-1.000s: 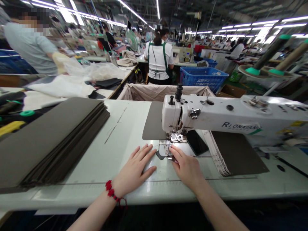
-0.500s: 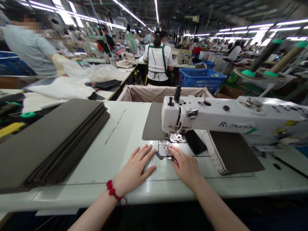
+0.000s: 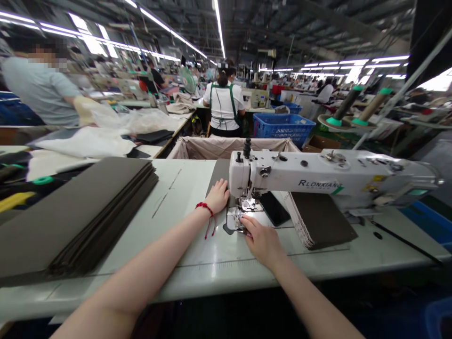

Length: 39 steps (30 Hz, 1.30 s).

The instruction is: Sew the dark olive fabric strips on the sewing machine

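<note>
A white sewing machine (image 3: 282, 172) stands on the pale green table. Beside its head, my left hand (image 3: 218, 195) lies palm down with fingers stretched over a dark grey-green fabric panel (image 3: 214, 175). My right hand (image 3: 263, 241) is in front of the presser foot, its fingers curled together above the metal needle plate (image 3: 231, 219). Something small and dark shows under those fingers, too covered to name. A black phone (image 3: 273, 208) lies right of the needle area. Under the machine arm rests a stack of folded dark pieces with pale edges (image 3: 319, 221).
A tall pile of dark fabric panels (image 3: 81, 207) covers the table's left side. Behind the table stands a cloth-lined bin (image 3: 201, 148), with a blue crate (image 3: 282, 127) farther back. Thread cones (image 3: 342, 108) stand at right. Two co-workers (image 3: 224, 106) (image 3: 40, 89) are beyond.
My left hand has reached forward from the table front onto the fabric panel beside the machine head. My right hand stays by the needle plate. The view has shifted slightly right and up.
</note>
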Each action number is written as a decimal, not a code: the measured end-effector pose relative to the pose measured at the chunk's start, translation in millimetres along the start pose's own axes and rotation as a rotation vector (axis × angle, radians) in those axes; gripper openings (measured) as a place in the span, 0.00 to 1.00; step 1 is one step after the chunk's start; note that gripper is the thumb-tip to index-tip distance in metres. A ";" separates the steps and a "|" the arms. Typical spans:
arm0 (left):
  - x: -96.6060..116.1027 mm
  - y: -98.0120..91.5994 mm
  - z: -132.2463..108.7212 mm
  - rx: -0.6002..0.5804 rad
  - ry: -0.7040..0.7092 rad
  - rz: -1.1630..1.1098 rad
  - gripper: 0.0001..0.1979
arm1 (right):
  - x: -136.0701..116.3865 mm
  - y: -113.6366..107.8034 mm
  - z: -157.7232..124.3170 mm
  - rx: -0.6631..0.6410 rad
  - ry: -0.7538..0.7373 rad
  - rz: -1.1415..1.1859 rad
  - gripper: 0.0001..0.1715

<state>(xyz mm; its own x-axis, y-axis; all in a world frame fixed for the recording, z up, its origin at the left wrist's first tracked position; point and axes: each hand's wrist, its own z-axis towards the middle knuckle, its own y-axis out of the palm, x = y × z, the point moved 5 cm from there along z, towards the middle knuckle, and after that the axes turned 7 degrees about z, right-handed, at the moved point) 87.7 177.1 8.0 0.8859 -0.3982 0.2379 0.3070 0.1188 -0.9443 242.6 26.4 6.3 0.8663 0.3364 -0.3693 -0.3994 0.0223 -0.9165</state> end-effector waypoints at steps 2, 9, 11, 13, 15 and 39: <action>-0.5 8.1 20.8 0.008 -0.126 0.052 0.21 | 1.3 0.6 0.2 0.005 -0.002 0.012 0.29; -17.2 4.8 18.6 0.037 -0.484 0.179 0.22 | 7.3 2.4 -0.1 0.032 0.005 0.116 0.29; -32.2 -4.8 -3.5 0.048 -0.495 0.198 0.20 | 8.6 2.3 -1.1 0.042 0.000 0.149 0.28; -49.3 -16.2 -37.8 0.052 -0.472 0.214 0.16 | 10.3 1.6 -1.9 0.057 -0.003 0.199 0.27; -64.4 -28.4 -82.1 0.046 -0.430 0.224 0.11 | 12.6 0.0 -1.9 0.081 -0.001 0.264 0.25; -2.2 -38.1 -214.7 -0.114 0.169 -0.023 0.04 | -1.3 36.2 -180.6 0.029 0.567 0.793 0.12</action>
<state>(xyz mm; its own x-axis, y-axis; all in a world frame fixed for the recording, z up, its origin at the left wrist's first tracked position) -0.5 -21.8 -5.4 0.8050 -0.5480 0.2274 0.2767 0.0077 -0.9609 281.3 -143.2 -54.2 0.3555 -0.2394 -0.9035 -0.9295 0.0110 -0.3686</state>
